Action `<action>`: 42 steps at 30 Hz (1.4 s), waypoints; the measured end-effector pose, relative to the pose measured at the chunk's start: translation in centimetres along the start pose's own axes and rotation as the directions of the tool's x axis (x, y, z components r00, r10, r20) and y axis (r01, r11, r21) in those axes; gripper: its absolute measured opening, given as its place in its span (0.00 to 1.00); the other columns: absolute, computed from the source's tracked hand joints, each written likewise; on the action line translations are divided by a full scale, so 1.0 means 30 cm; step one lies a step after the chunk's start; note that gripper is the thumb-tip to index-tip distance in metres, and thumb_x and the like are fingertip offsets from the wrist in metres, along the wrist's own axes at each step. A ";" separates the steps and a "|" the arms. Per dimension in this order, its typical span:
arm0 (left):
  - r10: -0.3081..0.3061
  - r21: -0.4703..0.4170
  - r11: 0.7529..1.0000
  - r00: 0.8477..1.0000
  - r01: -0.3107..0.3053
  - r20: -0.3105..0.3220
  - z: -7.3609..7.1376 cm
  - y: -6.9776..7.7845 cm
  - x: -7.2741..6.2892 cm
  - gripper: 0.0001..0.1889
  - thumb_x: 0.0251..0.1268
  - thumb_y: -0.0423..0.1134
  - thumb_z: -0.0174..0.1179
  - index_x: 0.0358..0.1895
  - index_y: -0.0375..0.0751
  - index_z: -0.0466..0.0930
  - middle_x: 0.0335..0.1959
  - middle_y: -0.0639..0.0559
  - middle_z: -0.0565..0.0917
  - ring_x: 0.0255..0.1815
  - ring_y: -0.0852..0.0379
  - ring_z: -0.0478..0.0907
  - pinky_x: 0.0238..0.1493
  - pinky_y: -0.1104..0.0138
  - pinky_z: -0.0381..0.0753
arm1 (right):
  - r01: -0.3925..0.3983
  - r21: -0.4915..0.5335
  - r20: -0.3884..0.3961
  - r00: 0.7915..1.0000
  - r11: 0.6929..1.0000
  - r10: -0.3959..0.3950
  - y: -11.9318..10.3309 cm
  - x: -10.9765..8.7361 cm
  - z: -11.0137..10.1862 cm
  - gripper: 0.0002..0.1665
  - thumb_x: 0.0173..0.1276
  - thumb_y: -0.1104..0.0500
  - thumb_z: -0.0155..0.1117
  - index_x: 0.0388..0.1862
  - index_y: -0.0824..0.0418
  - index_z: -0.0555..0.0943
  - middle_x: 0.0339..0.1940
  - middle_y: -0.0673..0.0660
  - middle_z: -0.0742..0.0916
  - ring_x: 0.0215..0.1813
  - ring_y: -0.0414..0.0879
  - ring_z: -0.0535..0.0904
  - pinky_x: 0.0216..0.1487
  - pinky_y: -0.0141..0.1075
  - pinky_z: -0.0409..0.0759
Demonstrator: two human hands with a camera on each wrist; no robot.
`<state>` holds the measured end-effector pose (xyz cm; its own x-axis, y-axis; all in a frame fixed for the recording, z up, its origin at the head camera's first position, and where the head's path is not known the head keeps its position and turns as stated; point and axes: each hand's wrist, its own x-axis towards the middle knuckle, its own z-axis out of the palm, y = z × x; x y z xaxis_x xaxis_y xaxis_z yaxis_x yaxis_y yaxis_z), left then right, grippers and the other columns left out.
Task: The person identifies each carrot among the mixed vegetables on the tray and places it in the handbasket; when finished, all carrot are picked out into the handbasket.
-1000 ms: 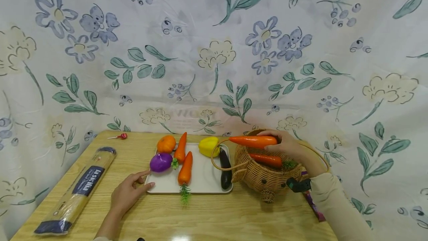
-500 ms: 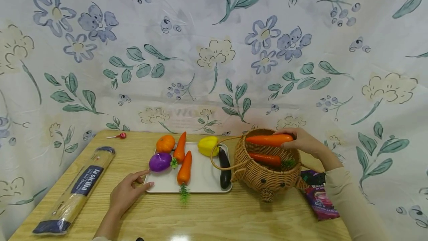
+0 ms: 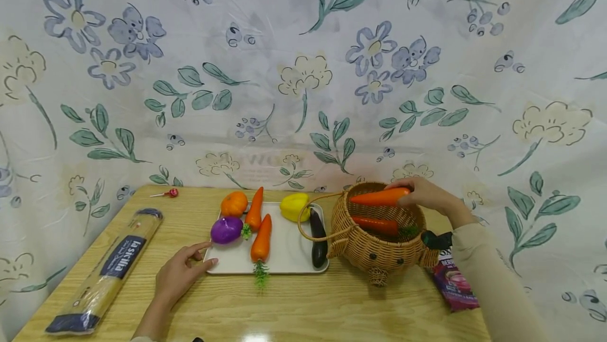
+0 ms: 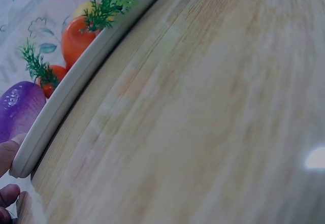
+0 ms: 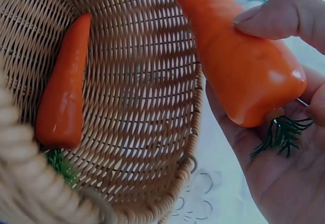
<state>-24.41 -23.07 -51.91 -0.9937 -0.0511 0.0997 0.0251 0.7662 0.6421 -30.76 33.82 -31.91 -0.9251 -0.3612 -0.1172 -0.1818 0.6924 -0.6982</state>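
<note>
Flowered cloth [image 3: 270,84] hangs behind the wooden table [image 3: 294,310]. Right hand [image 3: 423,194] grips one carrot [image 3: 379,197] over the mouth of the basket [image 3: 386,263]; another carrot [image 3: 377,225] lies inside. Left hand [image 3: 179,272] touches the tray [image 3: 291,257] at its corner, thumb and forefinger slightly apart.

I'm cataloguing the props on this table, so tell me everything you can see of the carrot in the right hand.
The carrot is bright orange, smooth and shiny, apparently plastic, tapering from a broad blunt end with a dark green leafy tuft. The right hand grips it near that end. It slants slightly, its tip within the opening of the wicker basket, apart from the second carrot inside. Whether it touches the basket cannot be told.
</note>
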 end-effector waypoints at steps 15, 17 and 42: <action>0.007 0.000 1.000 1.000 -0.007 -0.009 0.004 0.007 0.009 0.31 0.57 0.65 0.66 0.62 0.56 0.80 0.39 0.57 0.80 0.29 0.63 0.67 0.30 0.68 0.63 | -0.040 -0.090 0.016 0.999 0.995 0.042 0.033 0.115 0.028 0.28 0.62 0.61 0.65 0.62 0.69 0.78 0.59 0.70 0.78 0.44 0.52 0.72 0.44 0.41 0.72; 0.011 -0.002 1.000 1.000 -0.011 -0.014 0.005 0.008 0.011 0.31 0.57 0.65 0.66 0.62 0.55 0.80 0.39 0.57 0.80 0.29 0.63 0.67 0.30 0.68 0.63 | -0.048 -0.110 0.016 0.999 0.993 0.050 0.036 0.124 0.033 0.29 0.62 0.61 0.65 0.62 0.69 0.77 0.62 0.72 0.76 0.45 0.53 0.73 0.45 0.41 0.72; -0.021 0.010 1.000 1.000 0.021 -0.014 0.003 0.001 -0.004 0.31 0.57 0.65 0.66 0.62 0.55 0.80 0.40 0.57 0.80 0.29 0.62 0.67 0.30 0.67 0.62 | -0.043 -0.141 0.061 0.997 0.989 0.053 0.074 0.220 0.100 0.29 0.55 0.65 0.64 0.56 0.77 0.78 0.52 0.71 0.81 0.41 0.52 0.73 0.41 0.39 0.74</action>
<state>-24.30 -22.99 -51.97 -0.9924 -0.0759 0.0968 0.0031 0.7711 0.6367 -36.26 31.09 -36.36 -0.9113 -0.3617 -0.1966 -0.1867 0.7887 -0.5858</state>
